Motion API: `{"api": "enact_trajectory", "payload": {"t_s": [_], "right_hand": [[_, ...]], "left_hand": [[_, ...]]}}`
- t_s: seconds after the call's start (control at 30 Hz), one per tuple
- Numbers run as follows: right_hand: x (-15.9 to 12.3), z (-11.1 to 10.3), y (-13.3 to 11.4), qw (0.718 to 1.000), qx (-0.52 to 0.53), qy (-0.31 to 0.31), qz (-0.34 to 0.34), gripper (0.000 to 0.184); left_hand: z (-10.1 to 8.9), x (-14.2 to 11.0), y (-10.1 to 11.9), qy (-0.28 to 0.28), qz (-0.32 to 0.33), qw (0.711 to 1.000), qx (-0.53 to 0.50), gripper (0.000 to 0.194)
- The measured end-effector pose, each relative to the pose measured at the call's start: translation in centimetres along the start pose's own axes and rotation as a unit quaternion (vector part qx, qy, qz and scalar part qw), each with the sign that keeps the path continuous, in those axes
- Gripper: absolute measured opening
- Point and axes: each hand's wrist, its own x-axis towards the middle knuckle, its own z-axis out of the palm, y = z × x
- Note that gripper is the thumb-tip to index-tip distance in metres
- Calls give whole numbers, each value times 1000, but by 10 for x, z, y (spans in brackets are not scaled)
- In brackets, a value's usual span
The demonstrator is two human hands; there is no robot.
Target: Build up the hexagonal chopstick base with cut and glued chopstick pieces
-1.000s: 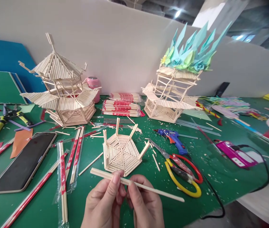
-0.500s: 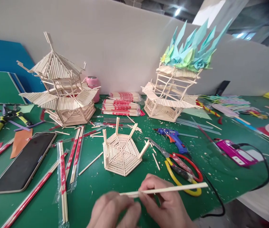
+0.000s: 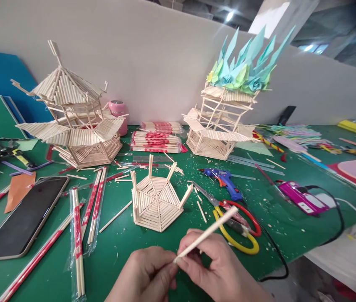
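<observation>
My right hand (image 3: 211,262) is closed around a pale wooden chopstick (image 3: 208,233), which slants up to the right. With thumb and fingertips pinched together, my left hand (image 3: 151,270) grips its lower end; that tip is mostly hidden. Just beyond my hands, on the green table, sits a polygonal base of wooden sticks (image 3: 157,201) with several short posts rising at its corners. Scissors with red and yellow handles (image 3: 237,247) lie to the right, partly behind the raised chopstick. A blue glue gun (image 3: 225,180) rests behind the scissors.
Two stick pagodas stand at the back, one with a pointed roof (image 3: 69,126), one topped with teal paper (image 3: 222,126). Packed chopsticks (image 3: 155,140) lie between them. Left are a phone (image 3: 23,218) and wrapped chopsticks (image 3: 77,247); right, a magenta power strip (image 3: 302,199) with black cable.
The chopstick has swung from nearly level to a steep slant, its far end rising. My left hand has turned and now pinches its lower end. The view has shifted slightly right.
</observation>
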Motion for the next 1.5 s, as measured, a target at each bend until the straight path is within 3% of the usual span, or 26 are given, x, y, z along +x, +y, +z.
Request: {"api": "enact_trajectory", "payload": {"t_s": [0.07, 0.13, 0.2, 0.27, 0.33, 0.4, 0.53, 0.63, 0.83, 1.03, 1.13, 1.2, 1.3, 1.5], "right_hand": [[-3, -13, 8, 999, -1, 31, 22, 11], [-9, -30, 23, 989, -54, 126, 62, 17], [-18, -50, 44, 959, -130, 225, 109, 20], [-27, -66, 66, 929, -205, 271, 144, 25], [-34, -76, 84, 912, -269, 263, 165, 31], [-37, -81, 94, 912, -284, 237, 175, 33], [-33, -87, 95, 929, -256, 153, 220, 41], [-26, -91, 92, 924, -288, 104, 229, 48], [-21, -85, 89, 890, -359, 128, 251, 40], [-34, -82, 93, 892, -301, 207, 265, 37], [-43, -80, 90, 919, -160, 270, 239, 36], [-47, -73, 79, 934, -22, 310, 179, 34], [-44, -54, 53, 935, 112, 324, 96, 30], [-20, -3, 14, 937, 180, 294, 59, 29]], "left_hand": [[1, 3, 0, -7, -66, 994, -90, 29], [2, 5, 1, -4, -111, 978, -177, 25], [3, 7, 1, 0, -130, 959, -251, 22], [5, 9, 0, -5, -140, 944, -299, 23], [6, 11, -1, -8, -141, 935, -324, 23], [7, 12, -2, -10, -142, 931, -336, 23], [5, 14, -3, -14, -134, 930, -341, 21], [4, 14, -1, -5, -126, 932, -339, 19], [5, 12, 0, -3, -118, 935, -334, 19], [4, 10, 2, -6, -110, 939, -327, 20], [5, 11, 4, 0, -115, 939, -323, 21], [7, 13, 6, 1, -118, 940, -319, 23], [13, 14, 8, -4, -119, 942, -313, 24], [22, 10, 6, -11, -108, 950, -293, 24]]}}
